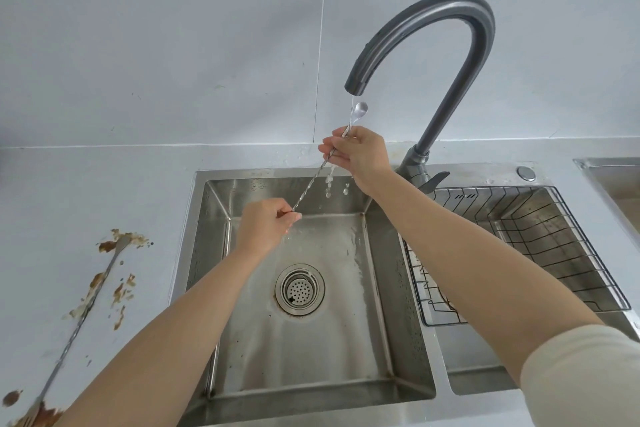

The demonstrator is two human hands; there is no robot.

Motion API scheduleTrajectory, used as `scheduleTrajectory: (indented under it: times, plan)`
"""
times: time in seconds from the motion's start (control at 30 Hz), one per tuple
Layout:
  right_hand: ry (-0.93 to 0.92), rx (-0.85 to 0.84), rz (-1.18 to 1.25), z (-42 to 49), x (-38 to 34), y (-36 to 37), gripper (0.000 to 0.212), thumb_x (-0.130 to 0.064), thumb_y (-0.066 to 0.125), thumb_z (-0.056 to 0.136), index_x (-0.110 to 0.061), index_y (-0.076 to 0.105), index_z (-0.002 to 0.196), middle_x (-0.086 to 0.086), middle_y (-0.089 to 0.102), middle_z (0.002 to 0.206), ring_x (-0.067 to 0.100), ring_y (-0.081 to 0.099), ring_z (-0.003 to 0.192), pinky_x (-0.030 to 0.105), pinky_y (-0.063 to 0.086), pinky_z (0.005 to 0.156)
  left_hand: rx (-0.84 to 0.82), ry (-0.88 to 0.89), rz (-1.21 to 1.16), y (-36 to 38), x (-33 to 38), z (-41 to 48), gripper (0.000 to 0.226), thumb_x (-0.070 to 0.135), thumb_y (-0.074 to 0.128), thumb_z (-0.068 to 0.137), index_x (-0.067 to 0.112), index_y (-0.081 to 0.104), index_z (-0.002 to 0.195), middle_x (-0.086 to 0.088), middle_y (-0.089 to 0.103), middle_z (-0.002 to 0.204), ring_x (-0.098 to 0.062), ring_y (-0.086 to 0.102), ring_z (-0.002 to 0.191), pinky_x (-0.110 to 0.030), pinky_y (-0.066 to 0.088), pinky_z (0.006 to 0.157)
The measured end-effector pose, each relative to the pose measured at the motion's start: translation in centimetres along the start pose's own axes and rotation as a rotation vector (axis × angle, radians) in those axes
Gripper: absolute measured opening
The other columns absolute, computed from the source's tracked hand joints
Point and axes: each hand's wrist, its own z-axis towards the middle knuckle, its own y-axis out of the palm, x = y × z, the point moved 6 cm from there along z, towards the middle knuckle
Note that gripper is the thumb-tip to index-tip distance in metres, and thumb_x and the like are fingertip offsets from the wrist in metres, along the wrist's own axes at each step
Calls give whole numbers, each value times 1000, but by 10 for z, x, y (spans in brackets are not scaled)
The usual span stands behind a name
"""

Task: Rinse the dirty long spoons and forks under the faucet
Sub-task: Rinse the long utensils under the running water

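Long spoon (pixel 359 110) under the faucet (pixel 450 3) stream, left grip (pixel 259 225) pinching its near end, right grip (pixel 363 152) curled round the stem; soiled fork (pixel 84 312) lies unrinsed on the left bench (pixel 52 201).

A cream sleeve (pixel 585 374) ends well behind the right hand (pixel 363 152); the forearm (pixel 166 340) behind the left hand (pixel 263 224) is bare.

The long spoon's (pixel 360 109) lower end is buried among the fingers (pixel 289 217) of the left hand (pixel 265 224), part of its stem passes behind the right hand (pixel 363 152), and the right forearm (pixel 467 253) hides part of the wire basket (pixel 554 253).
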Motion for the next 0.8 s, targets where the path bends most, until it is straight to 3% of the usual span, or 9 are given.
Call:
scheduleTrajectory:
  times: [0.07,0.17,0.27,0.4,0.47,0.6,0.7,0.8]
  plan:
    - [19,7,-31,-1,0,-2,21,-5,49,94,-6,53,74,11,62,72,9,67,50,23,58,60,-5,3,-19,2,4,4,21,15,67,82,-5,68,74,-13,65,60,-7,50,42,-21,44,54]
    - [59,38,-86,-2,1,-2,34,-22,41,99,-6,52,71,10,61,64,11,64,43,24,57,51,-28,-1,-35,7,11,9,20,16,68,81,-2,68,73,3,56,49,8,52,36,-5,39,47]
    - [31,11,-129,-1,-1,0,23,-11,43,97,-8,51,76,10,60,69,7,64,44,21,57,52,-14,-9,-53,9,15,13,20,16,67,81,-2,69,73,7,54,49,16,50,38,1,38,51]
    - [5,5,-134,-1,-8,-4,16,6,53,89,-7,54,79,9,61,73,10,64,55,20,58,60,-13,-19,-100,11,21,20,18,16,67,82,-1,69,77,-3,61,58,15,50,35,-3,38,46]
    - [31,19,-138,-3,-8,-4,20,-4,49,94,-7,53,74,8,61,70,11,64,51,20,57,56,-11,-30,-165,15,26,24,16,14,67,82,-1,70,78,2,60,54,14,52,36,-10,43,52]
    - [43,39,-217,-3,-9,-3,34,-19,38,100,-8,51,70,8,60,64,9,62,43,21,55,49,-21,-31,-212,21,38,34,12,13,68,81,5,68,73,7,57,51,11,52,35,-3,40,47]
    - [12,9,-174,-1,-13,-6,23,-4,45,95,-9,51,74,8,61,69,6,63,43,18,56,51,7,-16,-220,20,44,41,14,14,68,81,1,71,76,7,59,52,9,53,36,-18,46,57]
    - [-19,5,-140,0,-18,-12,18,4,51,90,-8,54,76,8,61,70,4,63,45,17,57,54,-11,-13,-237,20,50,47,12,14,68,81,5,72,73,-1,62,55,-5,58,45,-30,51,66]
